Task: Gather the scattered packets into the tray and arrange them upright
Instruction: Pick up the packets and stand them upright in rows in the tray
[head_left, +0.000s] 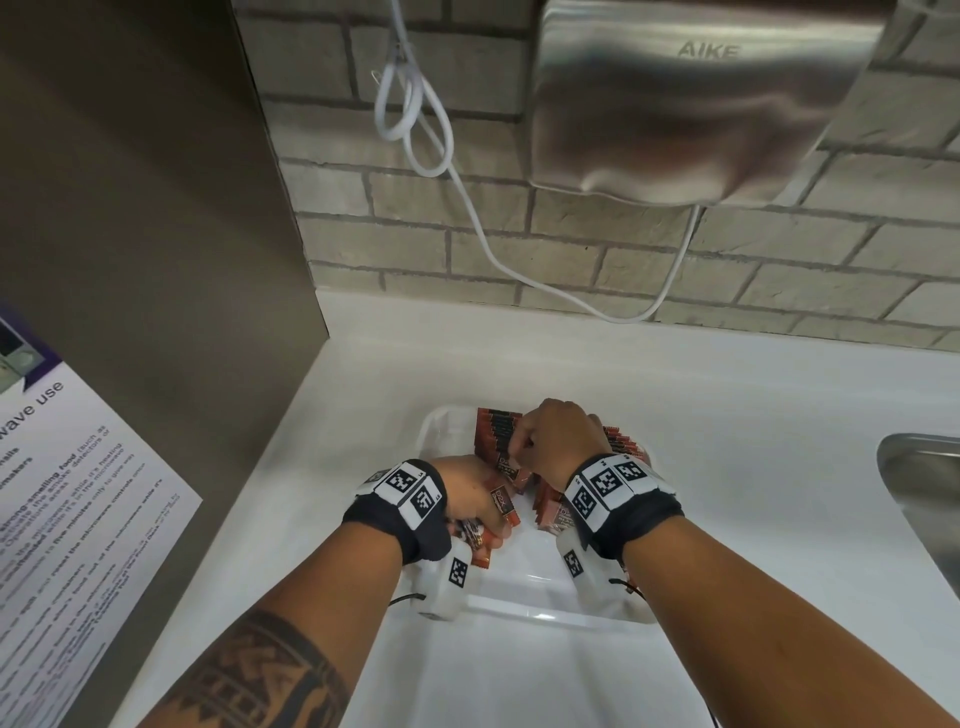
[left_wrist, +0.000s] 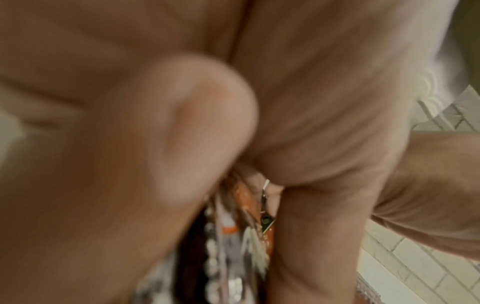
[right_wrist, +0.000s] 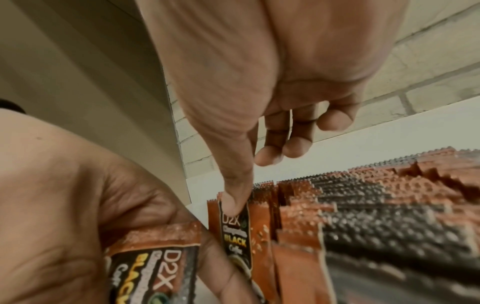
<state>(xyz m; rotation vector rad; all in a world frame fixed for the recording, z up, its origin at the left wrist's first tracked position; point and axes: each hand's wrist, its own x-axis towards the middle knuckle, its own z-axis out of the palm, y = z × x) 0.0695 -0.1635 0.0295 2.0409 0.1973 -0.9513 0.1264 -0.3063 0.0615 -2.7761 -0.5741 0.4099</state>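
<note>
A handful of loose packets is gripped in the left hand at the near-left corner of the tray; the upright row standing at the tray's far side is steadied by the right hand, thumb pressed on the front packet, other fingers loosely curled and holding nothing; the sachets look light, thin and floppy, foil probably slick, so they're best pinched flat by the crimped top edge and kept squeezed together, otherwise the row would likely be fanned over.
</note>
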